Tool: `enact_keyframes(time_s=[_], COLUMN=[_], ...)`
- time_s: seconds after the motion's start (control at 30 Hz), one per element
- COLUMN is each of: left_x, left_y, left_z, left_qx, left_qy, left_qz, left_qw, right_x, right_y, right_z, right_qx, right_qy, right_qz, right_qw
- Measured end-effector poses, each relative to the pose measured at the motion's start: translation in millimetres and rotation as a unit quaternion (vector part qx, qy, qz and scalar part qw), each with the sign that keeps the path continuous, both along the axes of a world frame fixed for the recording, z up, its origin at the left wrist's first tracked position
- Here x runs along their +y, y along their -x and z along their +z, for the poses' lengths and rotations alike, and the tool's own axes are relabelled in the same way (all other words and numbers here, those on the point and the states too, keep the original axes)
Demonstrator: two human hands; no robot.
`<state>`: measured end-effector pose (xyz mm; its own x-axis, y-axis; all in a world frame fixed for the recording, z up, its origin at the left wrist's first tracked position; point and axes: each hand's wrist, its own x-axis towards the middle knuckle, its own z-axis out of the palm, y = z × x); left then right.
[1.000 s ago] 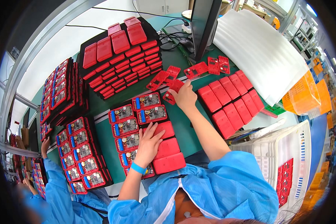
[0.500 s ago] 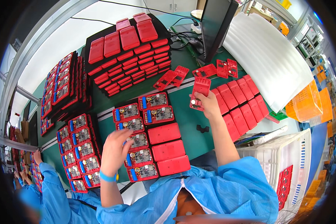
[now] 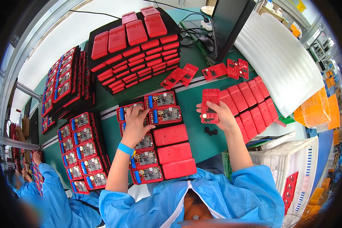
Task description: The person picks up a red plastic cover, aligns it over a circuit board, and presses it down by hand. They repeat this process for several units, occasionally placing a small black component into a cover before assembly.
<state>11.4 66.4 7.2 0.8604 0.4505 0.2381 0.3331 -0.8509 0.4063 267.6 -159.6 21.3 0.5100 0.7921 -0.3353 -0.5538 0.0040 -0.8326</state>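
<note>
My left hand (image 3: 136, 123) is spread over the upper left part of a black tray, its fingertips on a red case with a circuit board (image 3: 130, 109) and its thumb apart. It hides part of the cases beneath. A blue band (image 3: 125, 148) circles that wrist. My right hand (image 3: 223, 115) grips an upright red plastic housing (image 3: 210, 98), its inner side up and a small round pale part near the lower end. Right of my left hand lie filled red cases (image 3: 165, 114); below those are plain red housings, backs up (image 3: 174, 153).
Stacked trays of red housings (image 3: 136, 32) stand behind, with filled trays (image 3: 64, 81) at left. Loose housings (image 3: 214, 71) lie by a monitor (image 3: 228, 28). Rows of housings (image 3: 250, 98), white foam sheets (image 3: 277, 60) and a white crate (image 3: 292, 152) are at right. Another person (image 3: 53, 190) works at left.
My left hand has moved up and right onto the upper cases, fingers spreading. The housing in my right hand has turned more upright and sits slightly lower in view.
</note>
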Motion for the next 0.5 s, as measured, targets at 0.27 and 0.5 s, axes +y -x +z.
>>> enact_keyframes(time_s=[0.27, 0.5], left_x=[3, 1], left_y=[1, -1], left_z=[-6, -2], left_qx=[-0.006, 0.005], left_qy=[0.011, 0.047], left_qz=[-0.006, 0.005], left_qw=[1.000, 0.999], right_x=[5, 14], right_y=[13, 19], right_z=[-18, -26], right_qx=[-0.021, -0.062], right_qy=[0.012, 0.042], right_qz=[0.041, 0.082], right_qw=[0.999, 0.994])
